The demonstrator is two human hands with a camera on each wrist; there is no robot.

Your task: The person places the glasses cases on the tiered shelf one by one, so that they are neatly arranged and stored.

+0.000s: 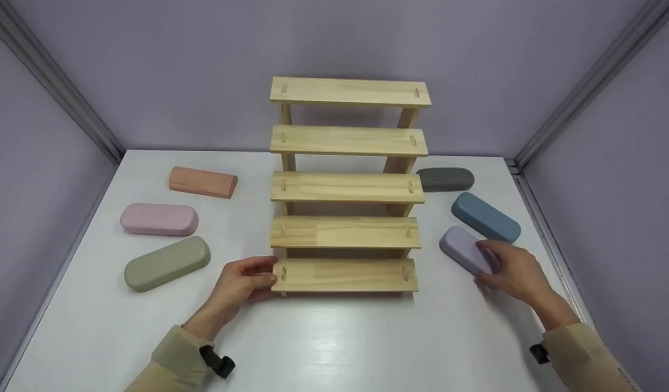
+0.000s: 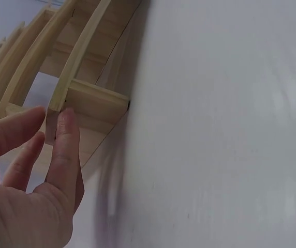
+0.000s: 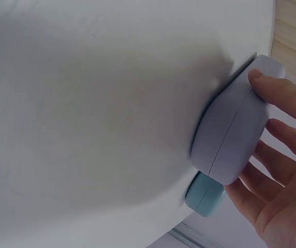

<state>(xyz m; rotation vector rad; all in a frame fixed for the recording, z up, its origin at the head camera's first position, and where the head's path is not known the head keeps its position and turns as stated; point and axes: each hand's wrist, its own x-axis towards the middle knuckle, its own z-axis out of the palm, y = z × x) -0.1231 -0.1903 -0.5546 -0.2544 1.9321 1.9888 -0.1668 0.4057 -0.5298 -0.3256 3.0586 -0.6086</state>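
A stepped wooden display rack [image 1: 345,275] with several tiers stands in the middle of the table. At the left end of its lowest tier, my left hand [image 1: 241,283] pinches the board between thumb and fingers; the left wrist view shows the fingertips at that board's corner [image 2: 60,101]. On the right, my right hand [image 1: 516,272] grips a lavender glasses case [image 1: 465,250], thumb on the near side and fingers on the far side. That case [image 3: 231,121] lies on the table in the right wrist view. Close behind it is a blue glasses case [image 1: 485,216].
A dark grey glasses case [image 1: 447,179] lies by the rack's right side, partly hidden by it. On the left lie an orange-brown case [image 1: 202,182], a pink case [image 1: 159,219] and a sage green case [image 1: 167,264]. Pale walls [image 1: 203,71] border the white table [image 1: 323,343].
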